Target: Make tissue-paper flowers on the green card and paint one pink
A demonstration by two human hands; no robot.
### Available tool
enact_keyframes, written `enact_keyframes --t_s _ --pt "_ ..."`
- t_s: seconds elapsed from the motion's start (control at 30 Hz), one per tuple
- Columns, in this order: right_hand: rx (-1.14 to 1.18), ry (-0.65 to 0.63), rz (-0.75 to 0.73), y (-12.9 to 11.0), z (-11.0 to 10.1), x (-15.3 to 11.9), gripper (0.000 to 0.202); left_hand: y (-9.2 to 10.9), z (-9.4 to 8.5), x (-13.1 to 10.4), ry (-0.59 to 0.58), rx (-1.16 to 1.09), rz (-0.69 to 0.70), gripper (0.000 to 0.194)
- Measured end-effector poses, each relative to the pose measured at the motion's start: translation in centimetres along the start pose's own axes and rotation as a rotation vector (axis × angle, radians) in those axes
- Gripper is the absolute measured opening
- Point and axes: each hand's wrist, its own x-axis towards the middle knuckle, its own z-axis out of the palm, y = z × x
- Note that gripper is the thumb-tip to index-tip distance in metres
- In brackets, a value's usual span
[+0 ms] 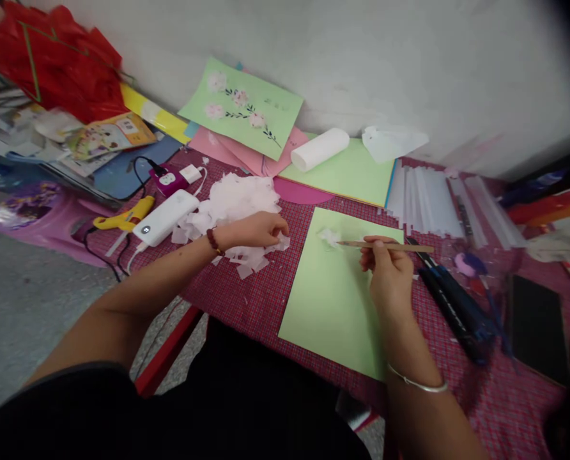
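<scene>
My right hand (389, 265) holds a thin wooden stick or brush (400, 245), its dark tip pointing left. That tip meets a small crumpled white paper piece (330, 238) near the top of a light green sheet (333, 300). My left hand (259, 229) hovers at the right side of a heap of white paper pieces (237, 197); its fingers are curled together, and whatever they pinch is too small to make out.
Behind lie a green sheet with pink flowers (251, 105) and a white roll (320, 149). At left are a white power bank (166, 217) and a yellow glue gun (124, 216). Translucent strips (423, 201), dark pens (450, 306) and a black flat object (538, 329) lie at right.
</scene>
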Motion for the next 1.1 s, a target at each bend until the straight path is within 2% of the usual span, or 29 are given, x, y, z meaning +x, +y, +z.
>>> enact_keyframes --t_s 0.1,0.27,0.43,0.53,0.6,0.7,0.87,0.93,1.03,1.1 --pt "-0.04 -0.04 -0.001 0.0 0.0 -0.1 0.02 0.1 0.4 0.1 -0.008 0.044 0.051 0.042" --pt "-0.078 -0.047 -0.003 0.1 -0.5 0.1 0.022 -0.1 -1.0 0.0 0.07 -0.031 0.058 0.021" --pt "-0.085 -0.038 -0.013 0.0 -0.9 0.3 0.022 -0.1 -3.0 -0.6 0.177 -0.321 -0.022 0.014" --pt "-0.081 -0.038 0.004 0.0 -0.9 0.4 0.022 -0.4 -3.2 -0.5 0.189 -0.51 -0.087 0.015" --pt "-0.081 -0.036 0.007 -0.1 -0.8 0.4 0.023 -0.4 -3.0 -0.4 0.19 -0.546 -0.089 0.015" --pt "-0.083 -0.037 0.011 -0.1 -0.8 0.3 0.024 0.2 -2.5 -0.6 0.194 -0.432 -0.067 0.014" --pt "-0.09 -0.051 0.015 0.0 -0.7 0.3 0.022 1.9 -0.3 -1.7 0.227 0.124 0.02 0.015" --pt "-0.098 -0.059 0.012 0.1 -0.7 0.4 0.023 2.0 1.1 -1.8 0.231 0.259 0.027 0.018" --pt "-0.1 -0.059 0.015 0.2 -0.8 0.4 0.023 1.4 2.3 -1.6 0.235 0.297 -0.015 0.019" --pt "-0.102 -0.048 0.012 0.1 -0.9 0.4 0.022 1.0 2.1 -1.4 0.268 0.208 -0.067 0.02"
